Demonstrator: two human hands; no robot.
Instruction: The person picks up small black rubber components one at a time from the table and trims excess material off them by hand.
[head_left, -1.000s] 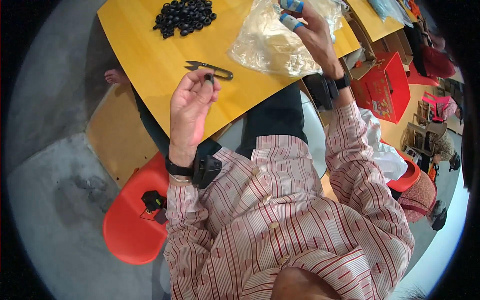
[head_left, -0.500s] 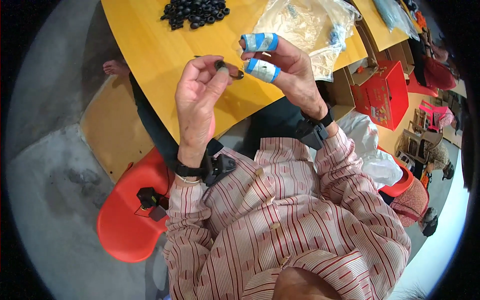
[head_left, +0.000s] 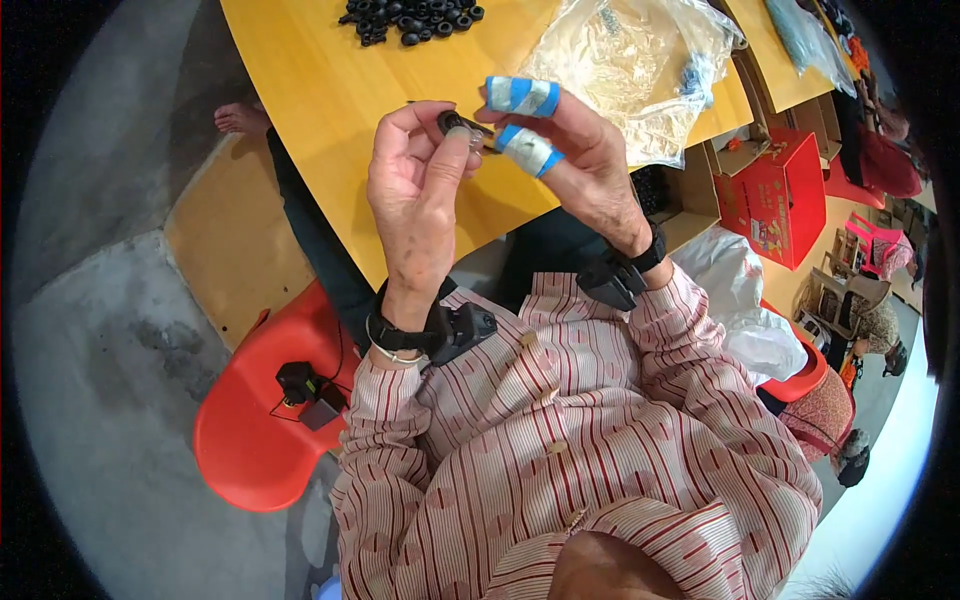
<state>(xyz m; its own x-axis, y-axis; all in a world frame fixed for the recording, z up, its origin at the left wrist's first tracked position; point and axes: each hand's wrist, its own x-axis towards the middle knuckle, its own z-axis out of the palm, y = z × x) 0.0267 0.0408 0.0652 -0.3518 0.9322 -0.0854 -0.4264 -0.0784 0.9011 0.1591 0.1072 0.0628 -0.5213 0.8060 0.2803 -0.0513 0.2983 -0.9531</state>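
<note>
Head view shows a small black ring (head_left: 452, 122) pinched between the thumb and forefinger of the left hand (head_left: 415, 185), raised above the yellow table (head_left: 330, 90). The right hand (head_left: 570, 165), two fingers (head_left: 522, 95) wrapped in blue tape, closes its fingertips on the same ring. More rings (head_left: 410, 15) and a plastic bag (head_left: 625, 65) lie beyond.

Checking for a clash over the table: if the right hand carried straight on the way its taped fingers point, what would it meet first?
Probably the small black part pinched in the left hand; depth is unclear.
</note>
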